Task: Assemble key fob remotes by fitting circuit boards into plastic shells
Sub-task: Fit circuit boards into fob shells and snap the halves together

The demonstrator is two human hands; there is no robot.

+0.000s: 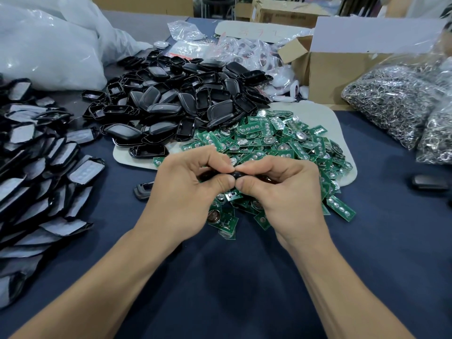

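Shell (pixel 236 176) pinched between thumbs and curled fingers of left hand (pixel 186 189) and right hand (pixel 281 192), above board pile (pixel 281 140). Contents hidden. If squeezed unevenly, shell may be cracked or dropped into pile.

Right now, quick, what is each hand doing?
Left hand: pinching the small black plastic key fob shell.
Right hand: pinching the same shell's other end.

Head-worn view, angled down, close over table (pixel 244 277)

Faint red scrawl on white board (pixel 234 29), unreadable, cardboard box (pixel 281 15) print blurred
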